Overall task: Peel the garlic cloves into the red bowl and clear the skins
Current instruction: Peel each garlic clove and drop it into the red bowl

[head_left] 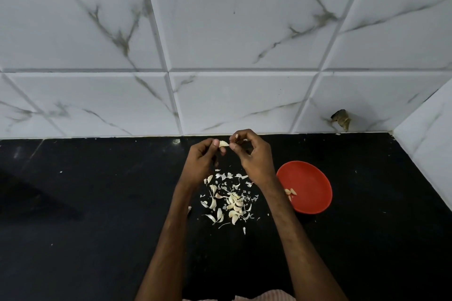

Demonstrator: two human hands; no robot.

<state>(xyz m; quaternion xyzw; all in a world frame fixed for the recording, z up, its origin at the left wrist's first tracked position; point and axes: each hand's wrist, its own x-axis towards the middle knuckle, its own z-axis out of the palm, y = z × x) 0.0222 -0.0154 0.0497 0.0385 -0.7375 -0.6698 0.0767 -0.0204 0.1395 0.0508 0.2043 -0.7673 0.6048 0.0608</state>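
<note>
Forearms reach forward; left hand (201, 159) pinches garlic clove (223, 144), right hand (253, 155) curled fingers pinch its tip

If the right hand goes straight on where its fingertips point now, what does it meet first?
The garlic clove pinched in the left hand; the right hand seems nearly at its tip, though depth is unclear.

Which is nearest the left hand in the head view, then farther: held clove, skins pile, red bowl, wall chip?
1. held clove, pinched in the left hand
2. skins pile, just below
3. red bowl, to the right
4. wall chip, far right
</note>
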